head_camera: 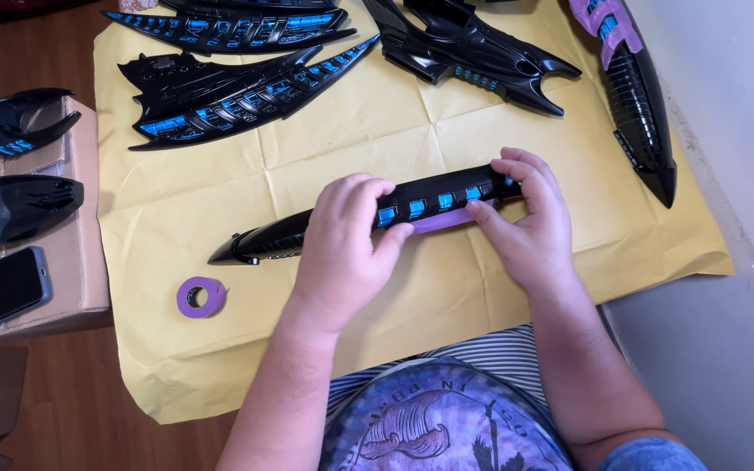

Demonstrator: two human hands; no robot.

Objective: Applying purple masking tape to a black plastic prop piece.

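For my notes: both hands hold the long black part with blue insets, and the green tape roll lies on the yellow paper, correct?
Not quite: the tape roll is purple, not green, as the head view shows. Both the left hand and right hand do hold the long black part over the yellow paper.

Seven black model panels, one purple tape roll, one phone.

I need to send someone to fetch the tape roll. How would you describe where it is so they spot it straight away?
Look at the big sheet of yellow paper spread on the floor. Near its lower left part, just below the pointed tip of the long black part that the left hand holds, lies the tape roll. It is the only small purple ring there; everything around it is long, black and blue.
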